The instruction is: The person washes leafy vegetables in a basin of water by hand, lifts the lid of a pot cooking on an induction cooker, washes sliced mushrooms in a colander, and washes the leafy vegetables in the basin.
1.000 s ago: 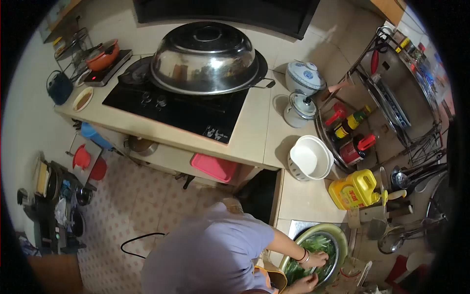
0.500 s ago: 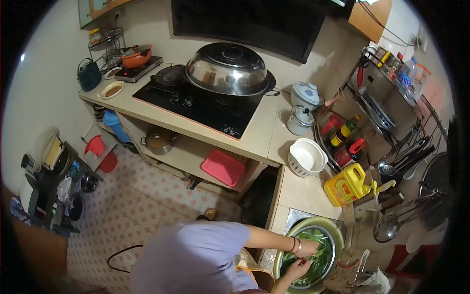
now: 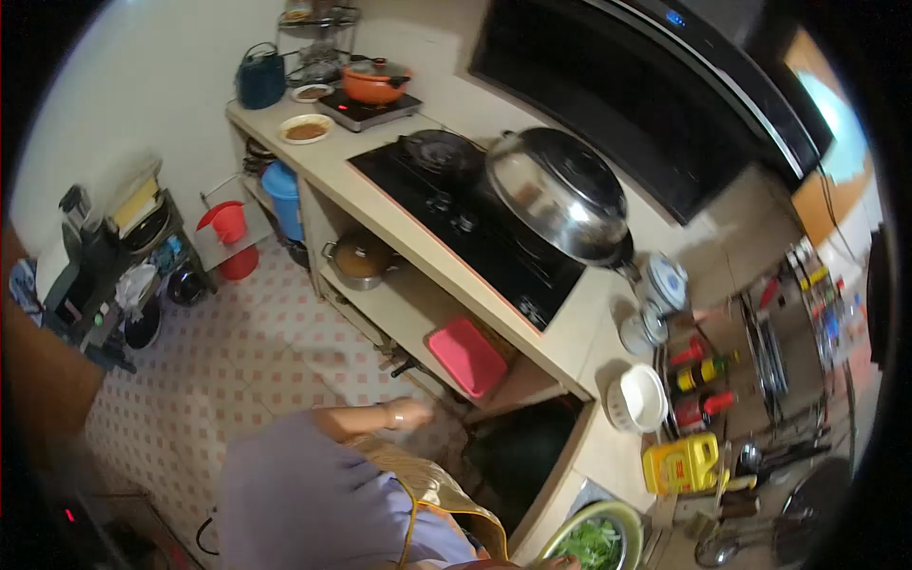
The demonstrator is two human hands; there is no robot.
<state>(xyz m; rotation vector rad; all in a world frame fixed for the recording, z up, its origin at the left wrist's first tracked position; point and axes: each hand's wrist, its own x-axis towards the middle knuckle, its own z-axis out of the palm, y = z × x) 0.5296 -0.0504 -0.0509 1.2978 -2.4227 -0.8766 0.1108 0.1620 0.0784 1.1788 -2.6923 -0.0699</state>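
Note:
My left hand point(image 3: 412, 413), with a bracelet at the wrist, hangs over the floor beside the lower shelf, away from the basin; its fingers are smeared by motion. Only a small part of my right hand point(image 3: 562, 563) shows at the bottom edge, by the near rim of the green basin point(image 3: 635, 527). Whether it holds anything is hidden. Leafy greens point(image 3: 591, 544) lie in the metal bowl inside the basin.
A domed lid point(image 3: 560, 195) covers a pan on the black stove point(image 3: 451, 223). An orange pot point(image 3: 377, 84) stands on a small cooker at the back left. Near the basin are a white pot point(image 3: 637, 399) and a yellow oil jug point(image 3: 682, 465). A pink tray point(image 3: 466, 357) sits below.
My left hand has left the greens and moved left, over the floor. My right hand is now mostly out of view. The view has turned, and the basin sits lower in it.

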